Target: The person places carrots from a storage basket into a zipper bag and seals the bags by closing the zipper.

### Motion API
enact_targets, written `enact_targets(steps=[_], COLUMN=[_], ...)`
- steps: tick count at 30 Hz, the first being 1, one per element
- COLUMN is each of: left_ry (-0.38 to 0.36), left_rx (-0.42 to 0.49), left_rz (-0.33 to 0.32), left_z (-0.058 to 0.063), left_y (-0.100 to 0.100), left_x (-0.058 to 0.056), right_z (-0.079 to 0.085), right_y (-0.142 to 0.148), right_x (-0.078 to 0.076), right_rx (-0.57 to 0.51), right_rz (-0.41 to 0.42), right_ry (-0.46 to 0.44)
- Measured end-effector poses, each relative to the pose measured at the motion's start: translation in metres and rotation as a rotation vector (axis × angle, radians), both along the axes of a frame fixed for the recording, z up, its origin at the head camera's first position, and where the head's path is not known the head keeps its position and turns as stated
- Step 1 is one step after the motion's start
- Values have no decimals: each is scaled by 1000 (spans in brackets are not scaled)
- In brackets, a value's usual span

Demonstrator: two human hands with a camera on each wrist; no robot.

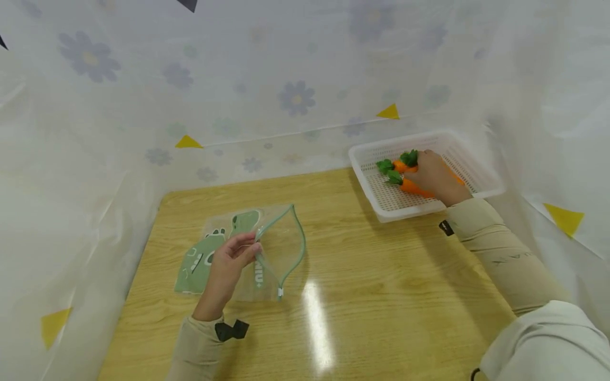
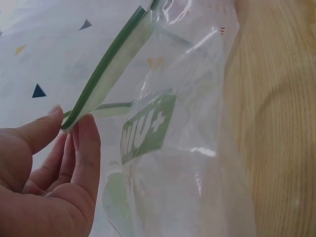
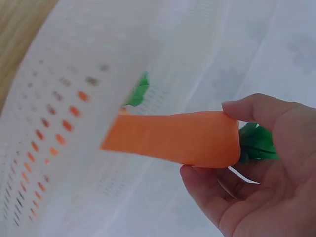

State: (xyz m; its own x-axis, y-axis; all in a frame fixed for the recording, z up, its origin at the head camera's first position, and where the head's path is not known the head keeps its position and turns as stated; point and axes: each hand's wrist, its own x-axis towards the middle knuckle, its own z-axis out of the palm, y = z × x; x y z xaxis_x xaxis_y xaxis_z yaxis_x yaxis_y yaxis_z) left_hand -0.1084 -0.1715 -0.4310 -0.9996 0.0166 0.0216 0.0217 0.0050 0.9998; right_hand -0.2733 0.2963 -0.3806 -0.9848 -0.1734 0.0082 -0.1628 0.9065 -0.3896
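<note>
- Pinching the green rim of a clear bag (image 2: 163, 133), the left hand (image 1: 227, 270) is at the left of the counter (image 1: 371, 296); the bag gapes rightward.
- Gripping one carrot (image 3: 173, 136) near its leafy end, the right hand (image 1: 436, 175) reaches into the white basket (image 1: 410, 213), far right.
- More carrots (image 1: 413, 188) lie inside.

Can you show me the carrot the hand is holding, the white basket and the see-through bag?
Carrot (image 3: 177, 139): right wrist view, on the middle of its orange body.
White basket (image 1: 405, 212): head view, on its near rim.
See-through bag (image 2: 149, 129): left wrist view, on its green printed label.
</note>
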Motion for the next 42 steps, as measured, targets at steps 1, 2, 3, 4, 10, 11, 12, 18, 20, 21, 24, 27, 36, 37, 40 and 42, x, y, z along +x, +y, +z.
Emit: enact_targets(steps=[1, 2, 3, 4, 10, 11, 12, 18, 20, 21, 24, 27, 36, 37, 40, 42], left_ry=[-1, -2, -3, -3, -3, -4, -6, -13, -11, -10, -3, 3, 14, 17, 19, 15], left_rx=[1, 0, -2, -1, -13, -17, -20, -4, 3, 4, 0, -8, -3, 3, 8, 8], left_rz=[3, 5, 5, 5, -2, -1, 0, 12, 14, 16, 16, 16, 25, 28, 36, 38], left_z=[0, 0, 0, 0, 1, 2, 2, 4, 3, 3, 3, 3, 4, 4, 4, 5], left_y=[0, 0, 0, 0, -1, -1, -2, -2, -2, -2, -2, -3, -5, -5, -5, -5], left_x=[0, -1, -1, -1, -2, -2, -2, -3, -3, -4, -4, -4, -3, -3, -3, -3], right_z=[6, 10, 14, 18, 34, 36, 38, 42, 41, 41, 40, 38, 30, 30, 28, 29], right_y=[-1, -2, -3, -4, -9, -10, -12, -19, -22, -23, -27, -31, -46, -49, -55, -61], right_x=[1, 2, 3, 4, 12, 14, 16, 22, 23, 24, 26, 30, 48, 50, 56, 63], right_rx=[-11, -27, -56, -85, -242, -267, -292, -387, -405, -414, -431, -439, -469, -465, -470, -483], right_rz=[-4, -10, -17, -23, -55, -57, -57, -42, -24, -16, 8, 15, 94, 98, 114, 126], right_ry=[24, 46, 62, 73, 96, 97, 97, 107, 116, 118, 136, 154, 158, 151, 121, 100])
